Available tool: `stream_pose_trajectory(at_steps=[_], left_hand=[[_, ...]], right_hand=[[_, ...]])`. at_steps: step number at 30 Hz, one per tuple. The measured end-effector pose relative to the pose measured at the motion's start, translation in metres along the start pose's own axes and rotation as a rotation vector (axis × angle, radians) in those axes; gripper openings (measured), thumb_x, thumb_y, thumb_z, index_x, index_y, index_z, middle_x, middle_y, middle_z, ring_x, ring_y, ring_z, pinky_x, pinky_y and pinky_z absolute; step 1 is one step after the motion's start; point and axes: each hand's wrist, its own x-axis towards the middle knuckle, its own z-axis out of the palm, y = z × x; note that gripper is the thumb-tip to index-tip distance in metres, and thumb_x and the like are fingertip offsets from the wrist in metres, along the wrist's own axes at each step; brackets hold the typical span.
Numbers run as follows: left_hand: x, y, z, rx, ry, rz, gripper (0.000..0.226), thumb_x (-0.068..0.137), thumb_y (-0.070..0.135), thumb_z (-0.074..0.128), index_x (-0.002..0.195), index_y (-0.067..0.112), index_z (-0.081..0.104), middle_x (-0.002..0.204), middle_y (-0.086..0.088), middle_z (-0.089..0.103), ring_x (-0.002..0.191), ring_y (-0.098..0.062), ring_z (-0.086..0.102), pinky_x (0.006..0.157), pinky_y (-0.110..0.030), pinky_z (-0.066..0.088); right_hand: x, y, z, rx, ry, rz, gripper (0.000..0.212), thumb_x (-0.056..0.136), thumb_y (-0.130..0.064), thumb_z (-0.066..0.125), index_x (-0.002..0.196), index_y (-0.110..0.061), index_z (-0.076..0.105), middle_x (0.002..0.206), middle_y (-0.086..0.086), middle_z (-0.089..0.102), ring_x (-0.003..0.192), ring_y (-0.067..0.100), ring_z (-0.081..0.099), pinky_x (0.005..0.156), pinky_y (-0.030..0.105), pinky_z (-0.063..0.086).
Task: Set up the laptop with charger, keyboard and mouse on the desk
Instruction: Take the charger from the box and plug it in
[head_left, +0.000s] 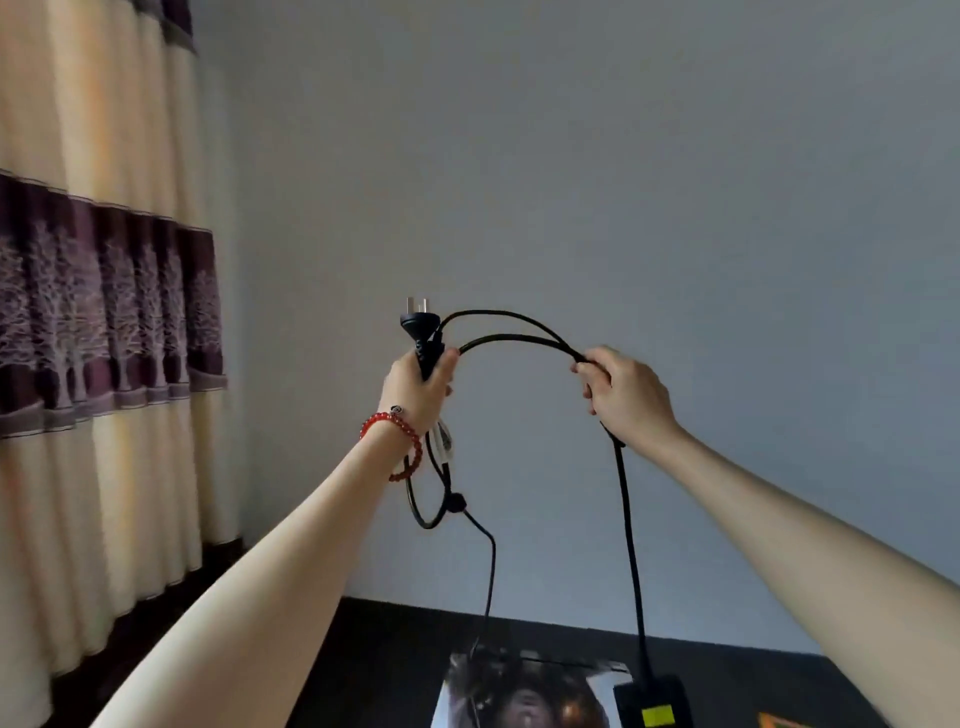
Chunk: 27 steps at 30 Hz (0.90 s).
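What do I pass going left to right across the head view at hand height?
Curtain → left hand gripping the plug → arched black cable → right hand gripping the cable.

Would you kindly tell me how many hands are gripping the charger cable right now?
2. The left hand, wearing a red bracelet, grips the cable just below the plug; the right hand grips the cable further along, where it arcs over.
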Motion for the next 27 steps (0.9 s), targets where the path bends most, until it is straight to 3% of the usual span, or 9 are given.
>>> stream_pose_trajectory(at_steps=[3, 10, 16, 19, 22, 24, 27], left_hand=[[-0.018, -0.023, 0.045, -0.099, -0.109, -0.049, 0.023, 0.092, 0.031, 0.049, 0.089, 0.008, 0.051, 0.071, 0.003, 0.056, 0.066, -0.014, 0.060, 0.075, -0.034, 0.050], [-0.068, -0.091, 0.108, -0.265, -0.395, -0.173, 0.020, 0.092, 0.027, 0.049, 0.082, 0.011, 0.053, 0.070, -0.002, 0.059, 0.061, -0.013, 0.060, 0.072, -0.031, 0.052], [-0.099, -0.150, 0.133, -0.295, -0.526, -0.241, 0.024, 0.095, 0.019, 0.042, 0.083, 0.001, 0.053, 0.066, -0.006, 0.058, 0.046, 0.003, 0.055, 0.053, -0.008, 0.047], [-0.109, -0.176, 0.138, -0.256, -0.569, -0.268, 0.030, 0.096, 0.020, 0.041, 0.075, 0.002, 0.053, 0.061, -0.005, 0.056, 0.045, 0.000, 0.053, 0.054, -0.007, 0.045], [-0.118, -0.201, 0.137, -0.259, -0.635, -0.355, 0.034, 0.095, 0.023, 0.043, 0.063, 0.013, 0.048, 0.049, 0.001, 0.049, 0.046, -0.015, 0.047, 0.067, -0.031, 0.051], [-0.123, -0.219, 0.134, -0.266, -0.714, -0.405, 0.032, 0.095, 0.023, 0.044, 0.063, 0.014, 0.046, 0.049, 0.001, 0.046, 0.042, -0.011, 0.042, 0.069, -0.039, 0.051], [-0.129, -0.242, 0.127, -0.231, -0.804, -0.452, 0.025, 0.094, 0.022, 0.045, 0.071, 0.013, 0.045, 0.055, -0.001, 0.047, 0.040, -0.005, 0.042, 0.061, -0.032, 0.051]], right_hand=[[-0.025, 0.038, -0.012, -0.094, -0.012, 0.065, 0.019, 0.093, -0.025, 0.041, 0.093, -0.019, 0.059, 0.076, 0.000, 0.062, 0.077, 0.029, 0.062, 0.076, 0.038, 0.047], [-0.092, 0.101, -0.010, -0.312, -0.084, 0.137, 0.018, 0.095, -0.026, 0.042, 0.097, -0.019, 0.058, 0.074, -0.006, 0.060, 0.075, 0.023, 0.061, 0.068, 0.034, 0.044], [-0.128, 0.122, 0.010, -0.420, -0.145, 0.134, 0.019, 0.096, -0.025, 0.043, 0.102, -0.016, 0.058, 0.076, -0.009, 0.055, 0.071, 0.020, 0.055, 0.062, 0.028, 0.032], [-0.138, 0.123, 0.022, -0.423, -0.308, 0.168, 0.018, 0.097, -0.027, 0.036, 0.102, -0.016, 0.049, 0.076, -0.003, 0.057, 0.068, 0.023, 0.053, 0.062, 0.034, 0.038], [-0.149, 0.127, 0.031, -0.413, -0.557, 0.225, 0.013, 0.098, -0.031, 0.027, 0.091, -0.024, 0.036, 0.069, 0.004, 0.063, 0.061, 0.022, 0.059, 0.066, 0.039, 0.046], [-0.162, 0.133, 0.043, -0.377, -0.681, 0.273, 0.015, 0.097, -0.032, 0.025, 0.086, -0.027, 0.032, 0.057, 0.001, 0.061, 0.052, 0.015, 0.060, 0.063, 0.036, 0.046], [-0.185, 0.146, 0.066, -0.251, -0.788, 0.357, 0.016, 0.097, -0.031, 0.025, 0.083, -0.027, 0.031, 0.051, 0.000, 0.058, 0.049, 0.014, 0.060, 0.060, 0.037, 0.047]])
